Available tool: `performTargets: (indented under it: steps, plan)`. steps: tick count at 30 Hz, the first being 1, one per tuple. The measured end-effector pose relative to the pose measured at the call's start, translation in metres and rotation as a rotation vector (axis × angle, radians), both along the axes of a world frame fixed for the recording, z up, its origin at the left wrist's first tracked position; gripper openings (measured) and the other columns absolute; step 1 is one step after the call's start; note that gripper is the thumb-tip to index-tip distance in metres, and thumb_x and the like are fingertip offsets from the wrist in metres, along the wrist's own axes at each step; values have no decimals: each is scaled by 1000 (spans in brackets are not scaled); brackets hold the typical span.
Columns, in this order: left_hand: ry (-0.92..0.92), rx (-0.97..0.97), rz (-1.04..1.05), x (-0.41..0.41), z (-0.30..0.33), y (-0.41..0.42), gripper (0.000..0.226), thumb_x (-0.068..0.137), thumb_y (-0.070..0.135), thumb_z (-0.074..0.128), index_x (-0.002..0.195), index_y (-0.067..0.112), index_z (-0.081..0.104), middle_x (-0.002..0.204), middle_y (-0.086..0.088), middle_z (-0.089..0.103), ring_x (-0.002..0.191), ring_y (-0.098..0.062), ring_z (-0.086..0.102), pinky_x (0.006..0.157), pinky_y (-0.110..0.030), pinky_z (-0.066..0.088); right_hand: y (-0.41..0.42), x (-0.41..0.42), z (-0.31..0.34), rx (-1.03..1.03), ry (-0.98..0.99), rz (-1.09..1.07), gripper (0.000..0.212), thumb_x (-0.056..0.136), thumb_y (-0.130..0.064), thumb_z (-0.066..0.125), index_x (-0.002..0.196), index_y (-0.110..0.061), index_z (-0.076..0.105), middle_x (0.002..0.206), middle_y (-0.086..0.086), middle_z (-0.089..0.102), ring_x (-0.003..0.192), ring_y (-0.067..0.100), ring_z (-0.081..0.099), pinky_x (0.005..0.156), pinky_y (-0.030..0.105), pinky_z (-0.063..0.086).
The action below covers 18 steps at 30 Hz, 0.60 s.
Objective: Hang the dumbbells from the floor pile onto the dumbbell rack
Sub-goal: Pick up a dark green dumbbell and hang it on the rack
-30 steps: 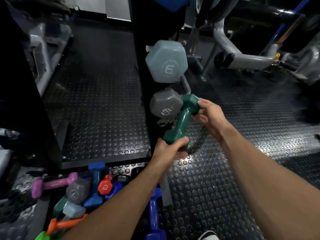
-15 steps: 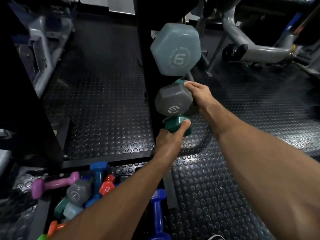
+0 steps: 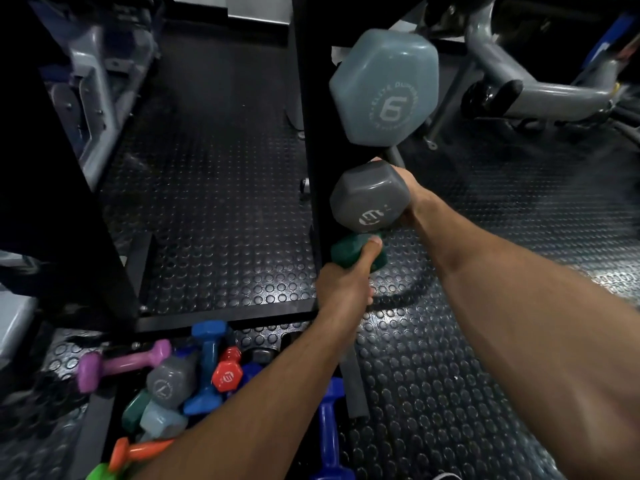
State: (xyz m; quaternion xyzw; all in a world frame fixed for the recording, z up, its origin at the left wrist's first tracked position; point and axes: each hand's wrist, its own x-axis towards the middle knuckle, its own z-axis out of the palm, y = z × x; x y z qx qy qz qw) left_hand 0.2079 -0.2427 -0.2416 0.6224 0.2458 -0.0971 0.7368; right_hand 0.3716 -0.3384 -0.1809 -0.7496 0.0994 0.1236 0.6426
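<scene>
Against the black upright of the dumbbell rack [image 3: 308, 140], low down and just under a grey dumbbell [image 3: 369, 199], sits the green dumbbell [image 3: 349, 251], of which only the near hexagonal head shows. Its long axis seems to run away from the camera and upward behind the grey head, but the handle and far head are hidden, so the exact tilt cannot be told. The left hand [image 3: 346, 285] grips that near green head, thumb laid across its top. The right hand [image 3: 405, 188] reaches in behind the grey head; its fingers are mostly covered, and whether they are clenched on anything cannot be told. Above hangs a pale blue-grey dumbbell [image 3: 384, 88], hexagonal and matte, marked with a 6. All the heads look rubber-coated with rounded edges. Below the left forearm the floor pile [image 3: 180, 382] lies on the studded black rubber floor [image 3: 214, 209]: purple, blue, red, grey, teal, orange and bright green pieces, heaped and overlapping, some cut off by the lower frame edge. Grey machine frames [image 3: 512, 74] stand blurred at the top right.
</scene>
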Motion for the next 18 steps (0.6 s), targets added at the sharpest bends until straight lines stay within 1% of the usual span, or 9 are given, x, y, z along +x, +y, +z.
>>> performTargets:
  steps: [2, 3, 6, 7, 9, 11, 14, 16, 18]
  plan:
    - [16, 3, -12, -1, 3, 3, 63, 78, 70, 73, 96, 10, 72, 66, -3, 70, 59, -16, 67, 69, -35, 62, 2, 1, -3, 92, 41, -27, 37, 111, -23, 37, 80, -15, 54, 51, -7, 64, 50, 5, 63, 66, 25, 46]
    - [9, 9, -18, -2, 4, 4, 64, 77, 72, 72, 97, 11, 71, 68, -4, 71, 60, -17, 69, 67, -34, 63, 2, 1, -6, 92, 51, -16, 37, 112, -27, 36, 81, -16, 54, 52, -8, 65, 50, 4, 63, 65, 25, 45]
    - [4, 60, -94, -6, 9, 10, 68, 77, 77, 67, 98, 13, 69, 79, -4, 76, 71, -16, 74, 63, -24, 57, 1, -8, -7, 24, 63, 6, 33, 110, -40, 40, 87, -24, 58, 74, -6, 66, 66, 10, 64, 63, 29, 47]
    - [9, 76, -108, -6, 11, 12, 68, 76, 78, 66, 96, 13, 69, 81, -4, 76, 74, -17, 75, 66, -24, 58, 2, -11, -6, 49, 59, 7, 40, 110, -39, 39, 82, -24, 62, 70, -5, 66, 62, 9, 64, 63, 28, 46]
    - [0, 106, -156, -7, 13, 18, 64, 76, 79, 66, 91, 17, 69, 83, -2, 75, 77, -18, 75, 76, -30, 61, 1, -14, -8, 140, 53, -38, 69, 111, -36, 36, 54, -19, 71, 52, -6, 64, 48, 5, 63, 63, 25, 42]
    - [-56, 139, -198, -11, 11, 24, 60, 76, 77, 68, 103, 24, 70, 92, 6, 74, 82, -12, 71, 78, -29, 59, -1, -24, -10, 186, 49, -92, 78, 109, -44, 38, 42, -24, 72, 50, -8, 65, 46, 2, 63, 63, 24, 44]
    - [-105, 198, -281, -24, 7, 39, 62, 76, 72, 73, 121, 29, 66, 104, 15, 73, 94, -4, 69, 78, -20, 53, -8, -41, -20, 182, 19, -131, 57, 103, -59, 44, 71, -28, 80, 66, -9, 73, 65, 7, 68, 66, 26, 49]
    - [-127, 260, -349, -33, 5, 49, 52, 81, 63, 75, 117, 28, 62, 99, 21, 68, 90, 7, 63, 78, -15, 50, -12, -56, -29, 158, 2, -178, 48, 100, -61, 45, 85, -26, 74, 68, -10, 71, 63, 6, 65, 57, 23, 46]
    - [-123, 333, -389, -44, 2, 61, 44, 86, 54, 74, 116, 32, 50, 94, 27, 53, 85, 4, 55, 69, -9, 40, -17, -74, -42, 131, 12, -218, 49, 99, -65, 44, 107, -26, 74, 86, -7, 73, 76, 9, 64, 64, 25, 43]
